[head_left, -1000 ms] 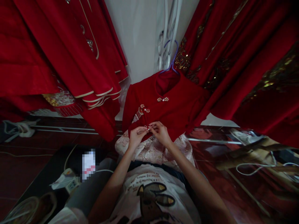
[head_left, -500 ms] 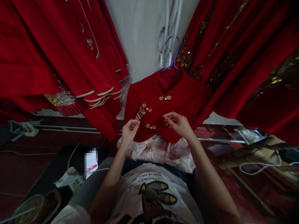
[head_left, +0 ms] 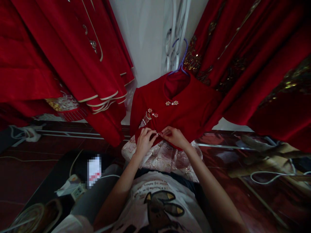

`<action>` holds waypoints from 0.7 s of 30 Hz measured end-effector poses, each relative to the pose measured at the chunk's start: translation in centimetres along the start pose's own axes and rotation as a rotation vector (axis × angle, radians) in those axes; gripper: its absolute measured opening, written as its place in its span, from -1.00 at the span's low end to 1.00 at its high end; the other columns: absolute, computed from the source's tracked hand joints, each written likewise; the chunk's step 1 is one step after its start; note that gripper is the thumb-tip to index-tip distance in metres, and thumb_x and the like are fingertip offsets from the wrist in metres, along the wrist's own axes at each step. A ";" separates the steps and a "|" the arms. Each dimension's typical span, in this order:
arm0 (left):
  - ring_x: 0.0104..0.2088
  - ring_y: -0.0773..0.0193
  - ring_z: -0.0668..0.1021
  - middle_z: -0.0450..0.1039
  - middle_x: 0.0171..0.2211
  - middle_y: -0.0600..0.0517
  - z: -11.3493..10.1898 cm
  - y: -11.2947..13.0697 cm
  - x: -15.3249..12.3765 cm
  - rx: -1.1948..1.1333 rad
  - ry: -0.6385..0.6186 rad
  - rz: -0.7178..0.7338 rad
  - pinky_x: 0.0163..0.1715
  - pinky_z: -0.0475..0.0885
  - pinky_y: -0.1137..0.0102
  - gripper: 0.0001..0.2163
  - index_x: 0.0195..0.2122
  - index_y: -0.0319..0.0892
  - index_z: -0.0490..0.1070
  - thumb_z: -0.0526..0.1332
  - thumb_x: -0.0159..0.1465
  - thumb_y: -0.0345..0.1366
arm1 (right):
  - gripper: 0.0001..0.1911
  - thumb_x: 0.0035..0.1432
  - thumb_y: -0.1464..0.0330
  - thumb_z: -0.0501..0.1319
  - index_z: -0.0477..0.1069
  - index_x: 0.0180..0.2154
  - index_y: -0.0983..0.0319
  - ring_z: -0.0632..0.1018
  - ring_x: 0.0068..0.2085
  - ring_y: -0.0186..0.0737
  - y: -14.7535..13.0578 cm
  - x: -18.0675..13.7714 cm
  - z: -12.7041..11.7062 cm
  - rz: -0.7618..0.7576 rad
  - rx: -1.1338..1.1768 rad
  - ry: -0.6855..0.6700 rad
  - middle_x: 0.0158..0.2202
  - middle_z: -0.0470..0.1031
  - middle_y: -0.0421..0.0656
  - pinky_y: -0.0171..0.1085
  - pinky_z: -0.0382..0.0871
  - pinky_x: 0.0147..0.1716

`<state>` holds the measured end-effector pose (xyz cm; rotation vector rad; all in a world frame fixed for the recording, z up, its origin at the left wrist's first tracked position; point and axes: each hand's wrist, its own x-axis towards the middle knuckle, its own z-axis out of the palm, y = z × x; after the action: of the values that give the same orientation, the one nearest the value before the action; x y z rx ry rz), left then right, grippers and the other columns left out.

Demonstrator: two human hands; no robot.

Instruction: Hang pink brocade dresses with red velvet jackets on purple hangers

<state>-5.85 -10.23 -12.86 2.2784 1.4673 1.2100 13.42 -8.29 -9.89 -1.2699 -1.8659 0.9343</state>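
A short red jacket [head_left: 191,113] hangs on a purple hanger [head_left: 181,63] in front of me. At its lower front edge, my left hand [head_left: 146,139] and my right hand [head_left: 175,136] meet from either side over a jewelled clasp [head_left: 158,133]. Thumb and fingers of each are pinched at the clasp's ends, partly covering it. A matching clasp [head_left: 172,103] sits at the neckline. Another flower-shaped clasp [head_left: 153,113] is on the chest, with a beaded tassel [head_left: 145,119] beside it. Below the jacket, pale pink patterned fabric [head_left: 167,158] spreads over my lap.
Red garments [head_left: 97,64] with cream piping hang at the left, and sequinned red ones [head_left: 243,81] at the right. A white metal rack [head_left: 177,35] holds the hanger. Lower left are a blurred phone [head_left: 94,171] and a power strip [head_left: 79,191]. A white cable [head_left: 264,181] loops at right.
Both hands have come together at the lower clasp. The left hand moved right from near the tassel; the right hand moved left and down across the jacket front.
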 end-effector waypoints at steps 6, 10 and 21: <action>-0.17 0.19 0.50 0.51 -0.25 0.01 0.5 0.0 -0.2 -0.056 0.004 -0.037 -0.12 0.39 0.30 -0.91 -0.22 -0.12 0.46 0.20 0.30 -0.28 | -0.79 0.01 0.29 0.36 0.39 -0.36 0.25 0.58 -0.35 -0.28 0.5 0.2 1.3 0.004 0.053 0.097 -0.39 0.55 -0.14 -0.29 0.49 -0.29; -0.20 0.23 0.55 0.53 -0.26 0.02 0.8 -0.1 -0.5 -0.142 0.054 -0.084 -0.12 0.44 0.33 -0.91 -0.23 -0.12 0.47 0.22 0.29 -0.27 | -0.73 -0.01 0.22 0.38 0.38 -0.36 0.23 0.57 -0.35 -0.28 0.6 0.2 1.6 0.002 0.090 0.102 -0.40 0.54 -0.16 -0.29 0.48 -0.29; -0.33 0.28 0.62 0.57 -0.32 0.03 1.4 0.4 -0.7 -0.362 0.112 -0.327 -0.25 0.59 0.34 -0.89 -0.32 -0.12 0.52 0.28 0.22 -0.21 | -0.76 0.03 0.24 0.35 0.38 -0.36 0.23 0.56 -0.37 -0.30 0.5 0.3 1.5 -0.023 0.103 0.079 -0.39 0.54 -0.17 -0.32 0.44 -0.31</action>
<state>-4.73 -10.65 -13.98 1.6889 1.4433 1.3819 12.35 -8.14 -11.02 -1.2038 -1.7454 0.9423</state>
